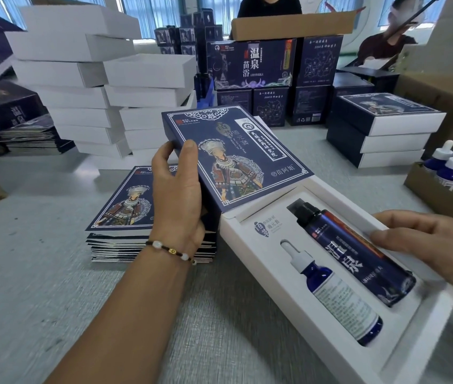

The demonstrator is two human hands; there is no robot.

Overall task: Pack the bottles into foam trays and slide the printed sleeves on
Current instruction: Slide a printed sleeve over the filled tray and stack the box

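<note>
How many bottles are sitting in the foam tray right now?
2: a small dropper bottle in the left slot and a larger dark spray bottle in the right slot of the foam tray.

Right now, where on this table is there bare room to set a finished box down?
Bare table lies left of the flat sleeve stack, toward the near edge. A smaller strip runs between the raised sleeve and the finished boxes. Behind, white boxes crowd the table.

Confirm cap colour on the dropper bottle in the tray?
White cap on the dropper bottle, blue glass below; head view shows it.
</note>
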